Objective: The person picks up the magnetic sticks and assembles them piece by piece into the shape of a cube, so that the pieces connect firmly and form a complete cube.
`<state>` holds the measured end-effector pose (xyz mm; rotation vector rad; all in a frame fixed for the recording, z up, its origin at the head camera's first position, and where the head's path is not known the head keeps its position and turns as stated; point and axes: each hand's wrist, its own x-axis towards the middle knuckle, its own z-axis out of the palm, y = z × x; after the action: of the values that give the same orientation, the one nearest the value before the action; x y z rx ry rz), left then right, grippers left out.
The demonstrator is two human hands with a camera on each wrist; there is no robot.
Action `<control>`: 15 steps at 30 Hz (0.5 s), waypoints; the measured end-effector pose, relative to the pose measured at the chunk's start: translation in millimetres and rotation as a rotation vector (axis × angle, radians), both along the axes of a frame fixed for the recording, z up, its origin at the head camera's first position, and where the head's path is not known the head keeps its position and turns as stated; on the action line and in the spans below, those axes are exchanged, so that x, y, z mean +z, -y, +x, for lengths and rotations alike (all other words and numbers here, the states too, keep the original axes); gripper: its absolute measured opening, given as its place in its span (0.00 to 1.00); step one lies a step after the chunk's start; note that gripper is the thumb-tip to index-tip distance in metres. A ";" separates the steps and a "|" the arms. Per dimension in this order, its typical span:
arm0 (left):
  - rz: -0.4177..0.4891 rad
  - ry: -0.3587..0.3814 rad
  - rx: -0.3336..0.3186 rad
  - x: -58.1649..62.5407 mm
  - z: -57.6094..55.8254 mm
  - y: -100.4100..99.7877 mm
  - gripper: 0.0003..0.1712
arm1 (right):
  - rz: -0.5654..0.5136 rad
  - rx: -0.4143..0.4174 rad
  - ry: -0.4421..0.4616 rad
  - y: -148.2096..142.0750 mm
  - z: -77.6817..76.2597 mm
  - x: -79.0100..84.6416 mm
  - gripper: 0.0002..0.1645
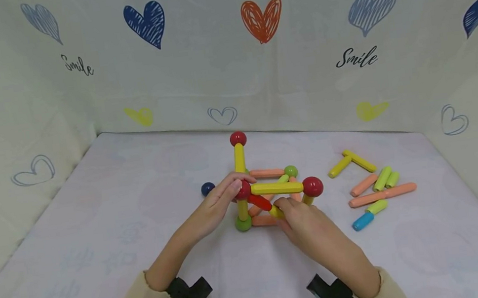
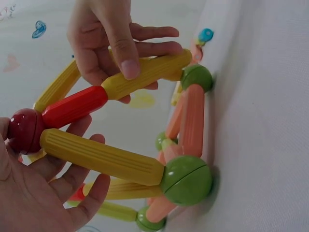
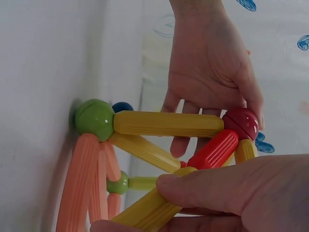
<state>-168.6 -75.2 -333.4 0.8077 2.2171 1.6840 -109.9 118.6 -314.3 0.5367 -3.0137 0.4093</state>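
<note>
My left hand (image 1: 219, 203) holds a red ball (image 2: 25, 130) at an upper corner of a frame of magnetic rods and balls. With thumb and fingers, my right hand (image 1: 308, 222) pinches a yellow rod (image 2: 145, 75). That rod meets end to end with a red rod (image 3: 216, 151), whose other end touches the held ball. A yellow upright (image 3: 169, 124) runs from this ball to a green ball (image 1: 244, 224) on the table. Another yellow rod (image 1: 277, 188) leads right to a second red ball (image 1: 313, 186). Salmon rods (image 1: 267, 173) form the base.
Right of the frame lie loose yellow rods (image 1: 360, 161), a salmon rod (image 1: 364, 185), lime rods (image 1: 382, 178) and a blue rod (image 1: 363, 221). A dark blue ball (image 1: 207, 188) sits left of it. A patterned cloth wall (image 1: 212, 73) rises behind the table.
</note>
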 end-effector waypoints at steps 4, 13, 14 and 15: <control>0.002 -0.006 -0.003 0.3 0.2 0.6 0.20 | -0.007 -0.006 -0.014 1.4 -0.8 -2.6 0.21; 0.006 -0.007 -0.010 0.3 0.0 1.5 0.20 | -0.010 0.009 -0.102 1.3 -2.6 -9.7 0.22; 0.005 -0.003 -0.009 0.1 -0.2 1.4 0.20 | -0.009 0.008 -0.105 1.1 -3.0 -10.5 0.23; 0.005 -0.003 -0.010 -0.1 -0.2 1.5 0.20 | -0.008 0.008 -0.110 0.9 -3.3 -11.3 0.23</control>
<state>-168.8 -76.7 -333.5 0.8216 2.2084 1.6850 -113.2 117.8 -325.6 0.5518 -2.9050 0.3791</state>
